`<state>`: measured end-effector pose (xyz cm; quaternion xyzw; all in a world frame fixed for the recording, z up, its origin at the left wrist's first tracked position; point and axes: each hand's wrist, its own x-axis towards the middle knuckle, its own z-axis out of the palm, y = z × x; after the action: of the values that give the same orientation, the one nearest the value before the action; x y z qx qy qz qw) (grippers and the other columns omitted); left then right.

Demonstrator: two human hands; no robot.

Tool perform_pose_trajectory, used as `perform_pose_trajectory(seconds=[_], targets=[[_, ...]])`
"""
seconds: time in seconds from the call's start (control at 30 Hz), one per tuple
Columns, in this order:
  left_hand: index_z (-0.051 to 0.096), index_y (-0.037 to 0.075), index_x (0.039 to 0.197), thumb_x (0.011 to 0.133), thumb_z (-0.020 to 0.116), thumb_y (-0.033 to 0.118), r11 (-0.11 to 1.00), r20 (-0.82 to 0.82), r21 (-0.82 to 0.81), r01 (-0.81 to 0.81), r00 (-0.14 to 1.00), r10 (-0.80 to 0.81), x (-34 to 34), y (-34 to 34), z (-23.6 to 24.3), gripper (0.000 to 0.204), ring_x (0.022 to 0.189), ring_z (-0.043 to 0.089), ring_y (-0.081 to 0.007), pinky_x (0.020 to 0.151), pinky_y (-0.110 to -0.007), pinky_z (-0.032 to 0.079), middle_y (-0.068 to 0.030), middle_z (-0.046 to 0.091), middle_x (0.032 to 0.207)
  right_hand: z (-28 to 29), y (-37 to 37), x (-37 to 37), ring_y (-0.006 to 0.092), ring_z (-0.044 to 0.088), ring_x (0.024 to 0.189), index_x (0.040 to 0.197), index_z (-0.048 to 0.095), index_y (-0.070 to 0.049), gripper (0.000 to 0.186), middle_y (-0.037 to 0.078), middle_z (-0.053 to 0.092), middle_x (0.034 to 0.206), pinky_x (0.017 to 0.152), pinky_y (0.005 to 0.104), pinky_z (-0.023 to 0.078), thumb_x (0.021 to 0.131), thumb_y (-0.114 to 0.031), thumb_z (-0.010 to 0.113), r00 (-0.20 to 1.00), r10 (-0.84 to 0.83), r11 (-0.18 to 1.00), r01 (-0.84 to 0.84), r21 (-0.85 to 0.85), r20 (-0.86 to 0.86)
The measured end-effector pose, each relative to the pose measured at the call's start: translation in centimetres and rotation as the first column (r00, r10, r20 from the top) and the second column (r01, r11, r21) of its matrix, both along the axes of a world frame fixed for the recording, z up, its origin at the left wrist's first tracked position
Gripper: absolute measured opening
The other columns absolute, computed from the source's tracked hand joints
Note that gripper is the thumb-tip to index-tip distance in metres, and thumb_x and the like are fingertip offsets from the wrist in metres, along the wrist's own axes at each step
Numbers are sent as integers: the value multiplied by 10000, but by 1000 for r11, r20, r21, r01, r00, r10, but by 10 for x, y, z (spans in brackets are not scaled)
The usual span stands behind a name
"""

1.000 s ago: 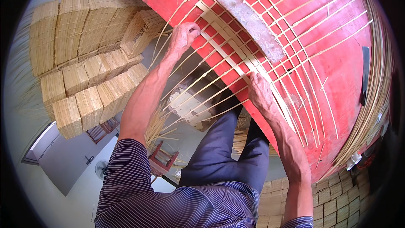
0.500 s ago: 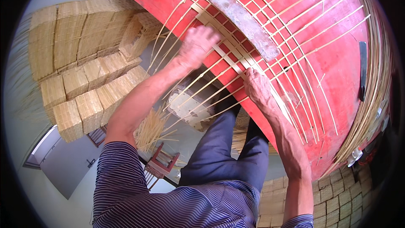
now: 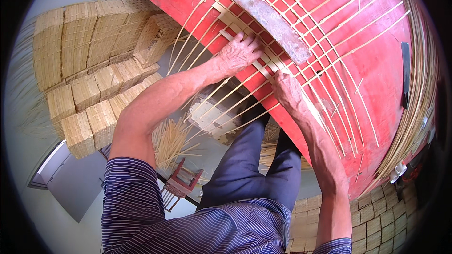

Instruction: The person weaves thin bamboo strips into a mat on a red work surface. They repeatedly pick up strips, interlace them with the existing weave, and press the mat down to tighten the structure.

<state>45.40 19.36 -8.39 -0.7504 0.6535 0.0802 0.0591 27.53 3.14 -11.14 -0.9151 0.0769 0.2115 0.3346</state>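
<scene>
A lattice of thin bamboo strips point(image 3: 348, 53) lies on a red board point(image 3: 376, 73), its near ends jutting past the board's edge. Across the weave rests a whitish, worn bar point(image 3: 270, 23). Wider flat strips run along the near side of the bar. My left hand point(image 3: 239, 56) lies on these flat strips, fingers spread and palm down. To its right, my right hand point(image 3: 287, 90) is closed in a pinch at a pale flat bamboo strip point(image 3: 314, 111), which continues beyond the hand toward the lower right. Its fingertips are partly hidden.
Stacked woven bamboo bundles point(image 3: 77, 42) stand at the left. Long loose strips point(image 3: 414, 108) line the board's right rim, beside a dark flat bar point(image 3: 405, 75). A small red-brown stool point(image 3: 181, 178) and a heap of cut strips point(image 3: 169, 143) are below left.
My left hand has come down and to the right, from blurred motion over the board's edge to resting on the flat strips. My right hand keeps its pinch in nearly the same place.
</scene>
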Motion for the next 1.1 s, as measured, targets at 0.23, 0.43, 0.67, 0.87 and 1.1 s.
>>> perform_pose_trajectory(seconds=[0.23, 0.43, 0.67, 0.87, 1.1], targets=[[636, 92, 1162, 806, 618, 158, 998, -165, 55, 2, 986, 7, 8, -3, 5, 362, 1131, 581, -325, 942, -447, 440, -158, 609, 1180, -12, -1, -3, 444, 644, 639, 973, 556, 46, 198, 263, 618, 686, 553, 528, 513, 815, -59, 616, 992, 22, 999, -27, 44, 120], [670, 104, 1124, 764, 626, 85, 996, -211, 90, 25, 977, -6, 15, -9, 6, 363, 1213, 550, -340, 1013, -475, 428, -152, 608, 1258, -14, -9, 4, 421, 594, 493, 905, 583, 54, 241, 232, 555, 548, 445, 498, 463, 698, -68, 604, 985, 20, 997, -33, 71, 170], [644, 59, 1217, 799, 584, 89, 999, -185, 4, 36, 982, -34, 19, -12, -6, 423, 1157, 586, -352, 941, -435, 504, -157, 593, 1316, -10, -17, 6, 436, 621, 591, 842, 551, 0, 153, 230, 581, 613, 526, 511, 491, 755, -94, 635, 991, -3, 994, -12, 105, 137], [643, 20, 1098, 815, 665, 100, 953, -223, 276, -123, 956, 188, 9, -26, 23, 295, 905, 613, -332, 787, -434, 503, -182, 643, 979, 52, -36, -75, 410, 587, 710, 874, 503, -5, 214, 203, 572, 761, 633, 489, 460, 850, -114, 686, 921, -386, 910, 369, 190, 59], [573, 40, 882, 867, 722, 182, 909, -646, 167, -383, 654, 394, -124, -44, 6, 206, 746, 672, -340, 656, -470, 528, -151, 647, 754, 62, -31, -201, 423, 591, 978, 1156, 559, 33, 342, 249, 613, 1042, 814, 499, 492, 845, -57, 667, 917, -399, 911, 397, -116, 9]])
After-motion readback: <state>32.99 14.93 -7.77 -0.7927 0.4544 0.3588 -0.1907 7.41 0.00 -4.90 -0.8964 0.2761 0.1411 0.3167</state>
